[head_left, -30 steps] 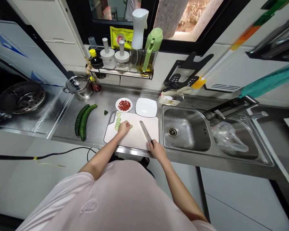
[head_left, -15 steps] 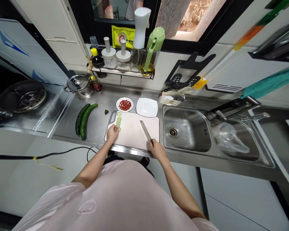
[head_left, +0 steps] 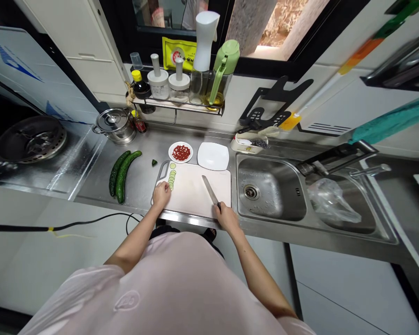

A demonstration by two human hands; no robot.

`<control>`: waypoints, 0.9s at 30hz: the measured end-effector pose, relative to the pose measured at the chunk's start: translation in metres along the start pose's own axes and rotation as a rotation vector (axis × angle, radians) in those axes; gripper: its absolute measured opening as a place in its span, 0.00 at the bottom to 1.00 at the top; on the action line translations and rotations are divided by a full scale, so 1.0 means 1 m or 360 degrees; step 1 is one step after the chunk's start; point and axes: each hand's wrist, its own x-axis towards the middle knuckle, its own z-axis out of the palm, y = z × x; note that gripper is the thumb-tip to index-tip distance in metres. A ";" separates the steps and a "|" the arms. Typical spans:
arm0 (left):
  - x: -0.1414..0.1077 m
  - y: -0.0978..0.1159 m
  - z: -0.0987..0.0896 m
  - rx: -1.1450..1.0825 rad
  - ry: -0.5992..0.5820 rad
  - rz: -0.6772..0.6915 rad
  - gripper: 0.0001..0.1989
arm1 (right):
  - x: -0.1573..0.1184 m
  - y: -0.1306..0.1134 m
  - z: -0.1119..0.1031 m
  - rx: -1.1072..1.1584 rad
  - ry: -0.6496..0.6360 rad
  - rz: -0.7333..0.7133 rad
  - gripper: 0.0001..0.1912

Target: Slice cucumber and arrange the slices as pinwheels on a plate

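Note:
My left hand (head_left: 161, 194) rests at the left side of the white cutting board (head_left: 192, 197), fingers closed, fingertips at the near end of a row of thin cucumber slices (head_left: 172, 176). It appears to pinch the nearest slice, partly hidden by the fingers. My right hand (head_left: 226, 216) is wrapped round the black handle of a kitchen knife (head_left: 210, 190). The blade lies low over the board's right half, pointing away and slightly left. Two whole cucumbers (head_left: 123, 177) lie on the counter left of the board, and a small dark green cucumber end (head_left: 154, 162) sits nearer to it.
Behind the board stand a plate of chopped red pieces (head_left: 171, 157) and a white square plate (head_left: 212, 156). A sink (head_left: 272, 186) is at the right, a lidded pot (head_left: 116, 125) at the back left. Bottles and jars fill the shelf (head_left: 181, 106) above.
My left hand has shifted slightly left, and the nearest cucumber slice now lies more in line with the row. The knife and right hand have moved slightly left.

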 end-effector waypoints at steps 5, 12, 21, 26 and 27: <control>0.009 -0.002 0.004 -0.0086 0.0089 -0.0006 0.07 | 0.002 0.000 0.001 -0.0013 0.0013 0.0004 0.21; 0.060 0.012 0.003 -0.0176 0.0161 -0.0019 0.12 | 0.002 -0.002 0.002 0.0002 -0.0021 0.0041 0.21; 0.099 0.028 0.006 0.0049 0.0032 0.0024 0.20 | 0.002 -0.002 0.000 0.0000 -0.0019 0.0039 0.21; 0.105 0.031 0.007 0.0136 -0.0046 0.0065 0.16 | 0.002 -0.002 0.001 0.0016 -0.0020 0.0025 0.20; 0.106 0.031 0.007 0.0136 -0.0036 0.0063 0.15 | 0.002 -0.002 0.001 0.0015 -0.0016 0.0027 0.20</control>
